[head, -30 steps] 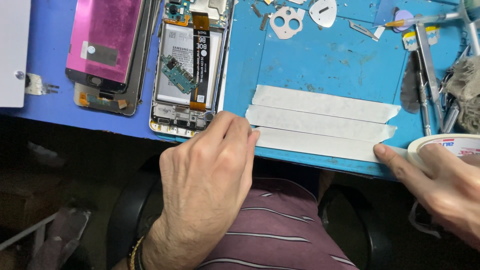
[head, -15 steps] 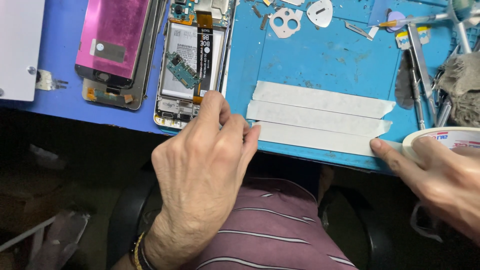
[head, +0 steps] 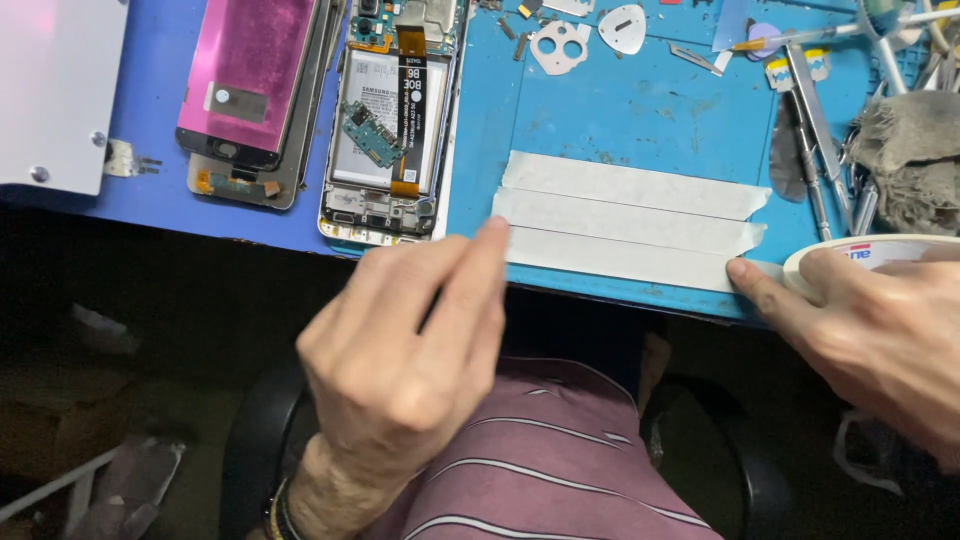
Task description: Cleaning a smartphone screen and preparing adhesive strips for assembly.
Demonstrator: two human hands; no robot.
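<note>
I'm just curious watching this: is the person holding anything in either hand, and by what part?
The right hand grips a tape roll by its rim. The left hand holds nothing; its fingertip presses the strip of tape.

The single head-worn camera looked steeply down from close above at the blue work mat [head: 640, 110], its near edge, and the person's lap below.

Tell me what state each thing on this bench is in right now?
Opened phone: back off, battery and boards showing.
Pink screen panel: detached, lying flat beside the phone.
Tape strips: three laid flat side by side on the blue mat.
Tape roll: held in the right hand, still joined to the nearest strip.
Left hand: fingertip pressing that strip's left end.
</note>
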